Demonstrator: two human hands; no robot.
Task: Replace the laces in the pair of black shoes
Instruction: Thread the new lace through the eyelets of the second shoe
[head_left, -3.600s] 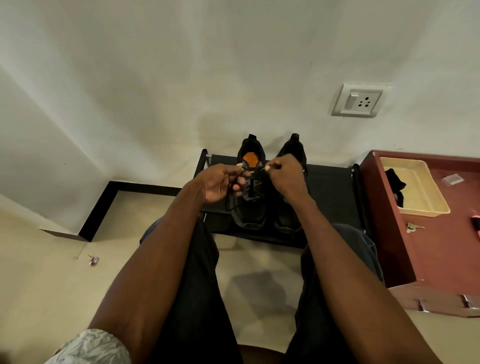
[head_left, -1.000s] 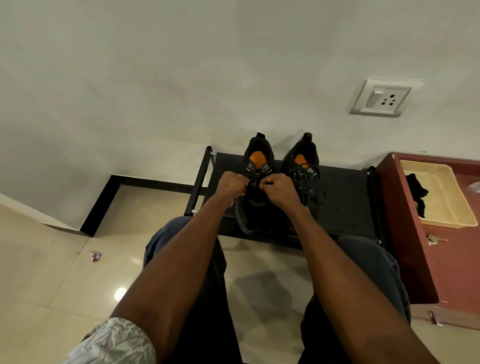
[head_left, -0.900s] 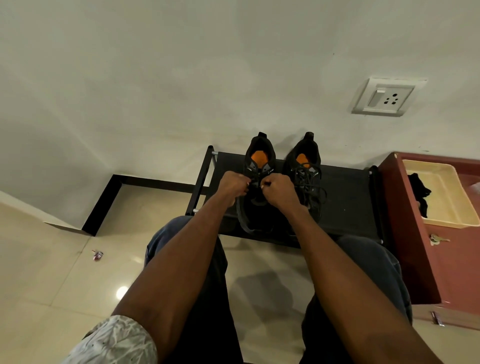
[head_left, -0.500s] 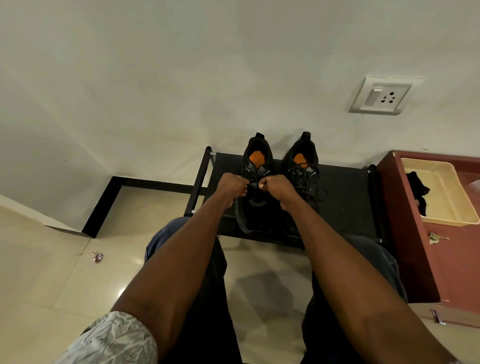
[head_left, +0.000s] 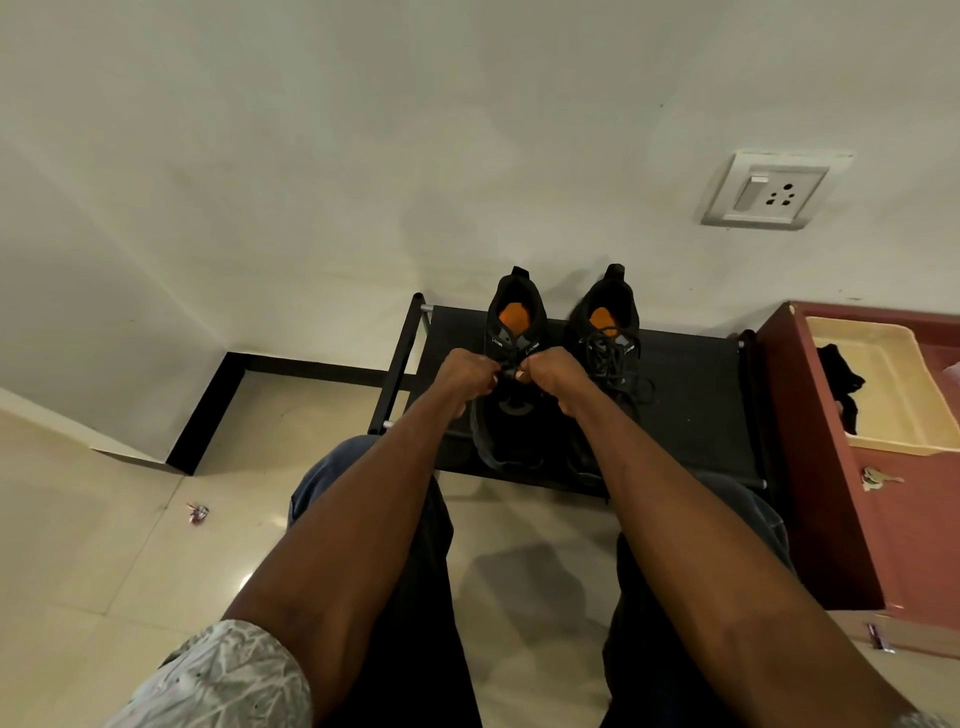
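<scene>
**Both hands at the lace of the left shoe**

The left hand (head_left: 466, 373) and the right hand (head_left: 550, 375) are close together, almost touching, above the left shoe (head_left: 511, 374). The fingers of both hands are curled, and each hand pinches a part of the black lace (head_left: 508, 372) between them (the exact grip of the fingertips is too small to see). This shoe stands directly under the hands on a black shoe rack (head_left: 691, 410), with its orange insole just beyond the knuckles. The right shoe (head_left: 608, 338) stands just beside the right hand, touching the first shoe, and its laces lie loose over the tongue. Well to the right of the right hand there is a red-brown worktop (head_left: 909, 519) with a cream tray (head_left: 904, 395) holding a dark cloth (head_left: 841, 384), and some keys (head_left: 878, 477) lie near the tray.
</scene>
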